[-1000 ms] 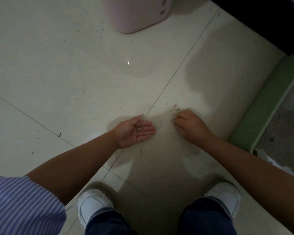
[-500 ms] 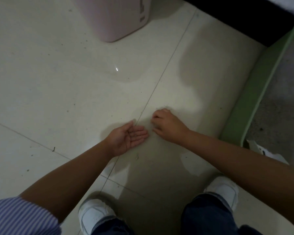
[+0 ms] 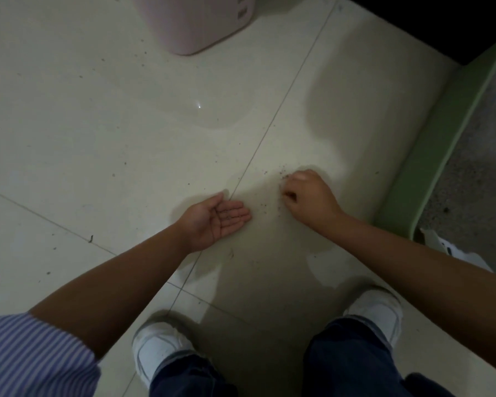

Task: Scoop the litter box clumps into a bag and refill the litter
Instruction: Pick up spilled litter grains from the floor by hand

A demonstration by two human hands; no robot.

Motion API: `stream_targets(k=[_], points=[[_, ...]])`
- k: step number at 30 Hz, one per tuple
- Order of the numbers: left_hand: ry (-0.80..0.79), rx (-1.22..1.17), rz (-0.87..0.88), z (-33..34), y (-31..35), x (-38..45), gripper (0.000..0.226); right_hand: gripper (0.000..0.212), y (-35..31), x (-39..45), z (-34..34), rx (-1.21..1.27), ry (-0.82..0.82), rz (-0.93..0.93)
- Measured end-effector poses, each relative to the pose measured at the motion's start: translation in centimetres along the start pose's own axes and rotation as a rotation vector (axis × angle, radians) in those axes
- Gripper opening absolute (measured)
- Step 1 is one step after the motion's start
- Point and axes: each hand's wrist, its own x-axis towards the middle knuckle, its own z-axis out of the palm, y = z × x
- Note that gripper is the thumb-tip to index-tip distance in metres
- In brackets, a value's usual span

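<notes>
Left hand (image 3: 216, 217) cupped, right hand (image 3: 309, 197) curled.

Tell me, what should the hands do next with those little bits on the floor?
Probably the right hand should sweep the scattered litter grains toward the left hand, which lies open, palm up, beside them with a few grains already in it.

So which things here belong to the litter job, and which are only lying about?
Job:
- left hand, palm up, some grains in it
- right hand, fingers curled at the floor
- spilled grains between the hands
- green litter box

Lying about:
- pink bin
- white paper by the box
- dark speck at the tile joint
</notes>
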Motion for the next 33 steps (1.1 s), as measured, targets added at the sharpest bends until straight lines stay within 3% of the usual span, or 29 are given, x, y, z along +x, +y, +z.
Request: stream_targets(k=[2,6,9,13,15,18,20,23,26,29,31,33], points=[[-0.005,-0.002,0.0,0.0,0.0,0.0,0.046,0.023,0.3,-0.2,-0.8,0.057,0.021,0.163],[-0.013,-0.031,0.004,0.0,0.0,0.0,0.044,0.047,0.1,-1.1,-1.0,0.066,-0.082,0.302],[-0.014,-0.029,0.004,-0.1,0.0,0.0,0.044,0.039,-0.5,-1.5,0.1,0.011,-0.124,0.26],[-0.008,-0.019,0.001,-0.1,0.0,-0.1,0.045,0.013,-0.5,-1.4,1.3,-0.016,0.035,0.177],[-0.004,-0.013,-0.002,-0.1,0.0,-0.2,0.045,0.002,-0.6,-1.7,1.4,-0.038,0.009,0.121],[-0.002,-0.01,-0.008,-0.1,0.1,-0.3,0.045,0.013,-0.8,-1.6,1.2,-0.096,-0.122,0.133],[0.006,-0.001,-0.013,0.1,0.2,-0.4,0.045,0.011,-1.1,-1.5,0.9,-0.142,-0.146,0.105],[0.02,0.005,-0.012,0.3,0.2,-0.7,0.05,0.027,-1.1,-1.2,0.8,-0.216,-0.131,0.005],[0.025,0.014,0.001,0.4,0.2,-0.8,0.054,0.014,-1.5,-0.3,0.0,-0.193,-0.198,0.066],[0.025,-0.006,0.0,0.4,0.2,-0.8,0.056,0.038,-1.3,0.1,0.3,-0.137,-0.165,0.113],[0.027,-0.024,0.011,0.2,0.2,-0.8,0.063,0.028,-2.4,0.3,-0.1,-0.119,-0.16,0.167],[0.029,-0.034,0.014,0.3,0.2,-0.8,0.068,0.01,-4.0,0.5,-0.2,-0.012,-0.05,0.121]])
